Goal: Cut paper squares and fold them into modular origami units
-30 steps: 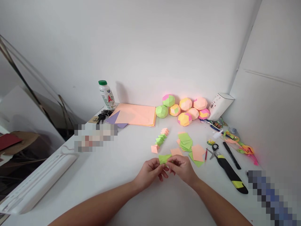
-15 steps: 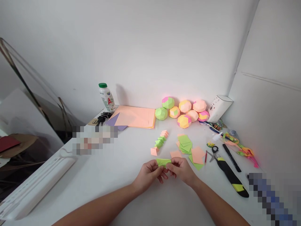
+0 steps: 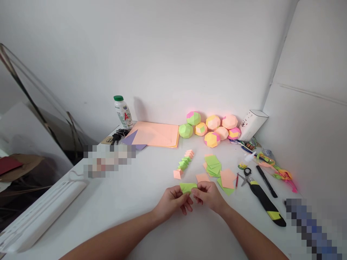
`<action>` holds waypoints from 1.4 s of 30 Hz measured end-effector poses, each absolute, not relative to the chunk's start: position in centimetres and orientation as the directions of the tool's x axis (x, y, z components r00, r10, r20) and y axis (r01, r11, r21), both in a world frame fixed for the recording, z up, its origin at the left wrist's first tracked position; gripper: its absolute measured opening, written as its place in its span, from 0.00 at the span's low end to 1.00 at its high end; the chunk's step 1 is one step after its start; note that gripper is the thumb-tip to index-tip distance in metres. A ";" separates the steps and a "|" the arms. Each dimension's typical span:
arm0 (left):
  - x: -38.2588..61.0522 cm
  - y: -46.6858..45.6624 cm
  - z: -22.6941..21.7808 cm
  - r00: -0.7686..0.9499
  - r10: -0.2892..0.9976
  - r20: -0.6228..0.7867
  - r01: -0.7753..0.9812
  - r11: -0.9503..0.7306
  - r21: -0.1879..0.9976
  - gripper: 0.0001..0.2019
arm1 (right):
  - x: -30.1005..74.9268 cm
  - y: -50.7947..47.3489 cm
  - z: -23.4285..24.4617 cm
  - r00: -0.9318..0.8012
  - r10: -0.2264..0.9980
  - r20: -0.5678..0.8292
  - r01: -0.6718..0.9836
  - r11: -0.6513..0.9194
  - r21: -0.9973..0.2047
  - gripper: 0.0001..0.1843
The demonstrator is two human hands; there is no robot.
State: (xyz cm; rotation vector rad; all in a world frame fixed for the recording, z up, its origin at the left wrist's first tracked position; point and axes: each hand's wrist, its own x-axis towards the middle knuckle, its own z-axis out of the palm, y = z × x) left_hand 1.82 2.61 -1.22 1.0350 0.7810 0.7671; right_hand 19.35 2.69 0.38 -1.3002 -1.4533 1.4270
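Observation:
A small folded piece of green paper [image 3: 188, 187] is held up between both hands. My left hand [image 3: 173, 202] pinches its left end and lower edge, thumb in front. On the other side, my right hand [image 3: 210, 196] grips the right end between thumb and forefinger. Just beyond the hands runs a row of small folded paper pieces [image 3: 184, 163], peach and green. To the right of that row lie loose green paper squares [image 3: 213, 166] and a peach paper square [image 3: 228, 178].
Faceted paper balls [image 3: 212, 139] sit by the wall, beside peach paper sheets [image 3: 157, 134]. A white bottle [image 3: 123, 112] stands at the back left. Scissors [image 3: 246, 175], a black-and-yellow cutter [image 3: 267, 204] and a black pen [image 3: 267, 181] lie at right. A long white device [image 3: 43, 216] lies left.
The green paper has shifted very slightly left in the hands, and the left hand's lower fingers have moved a little. Everything on the table stays where it was.

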 end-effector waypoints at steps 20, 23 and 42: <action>1.7 2.2 -1.2 0.480 0.855 -0.198 -0.045 0.249 0.967 0.11 | 19.5 2.7 0.5 -0.277 0.948 -0.158 0.271 -0.081 -0.959 0.04; 1.7 2.3 -0.9 0.426 0.878 -0.220 -0.038 0.260 0.965 0.11 | 20.5 3.7 0.5 -0.241 0.958 -0.155 0.258 -0.091 -0.962 0.04; 1.5 2.4 -0.4 0.396 0.905 -0.158 -0.185 0.247 0.951 0.11 | 19.9 3.3 0.3 -0.270 0.951 -0.153 0.178 -0.107 -0.978 0.13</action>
